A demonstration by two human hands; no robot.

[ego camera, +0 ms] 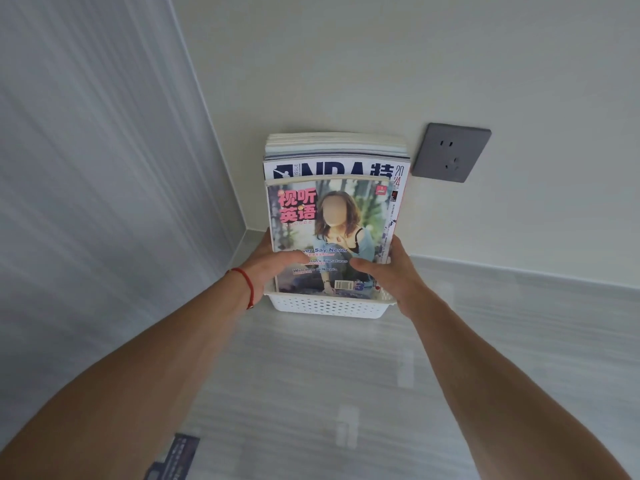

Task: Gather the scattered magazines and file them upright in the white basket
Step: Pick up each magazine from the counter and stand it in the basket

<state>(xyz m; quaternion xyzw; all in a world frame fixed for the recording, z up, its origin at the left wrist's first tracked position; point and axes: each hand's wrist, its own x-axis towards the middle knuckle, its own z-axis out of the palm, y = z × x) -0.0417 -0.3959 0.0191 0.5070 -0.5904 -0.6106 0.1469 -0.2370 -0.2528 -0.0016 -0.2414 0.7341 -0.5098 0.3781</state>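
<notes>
White basket (323, 306): on the floor against the far wall, near the corner. Magazines (334, 150): I count 1 upright stack filed inside it, front magazine (329, 233) facing me. Left hand (273, 268): fingers spread, clasping the stack's left edge, thumb across the cover. Right hand (394, 271): clasping the right edge likewise. Red string (246, 284): on left wrist. Grey socket (450, 152): wall, right of stack. 1 dark booklet (175, 457): near floor, left.

Floor (485, 358), pale wood-look: white basket (325, 306) at far wall; dark printed item (173, 457) near left.
</notes>
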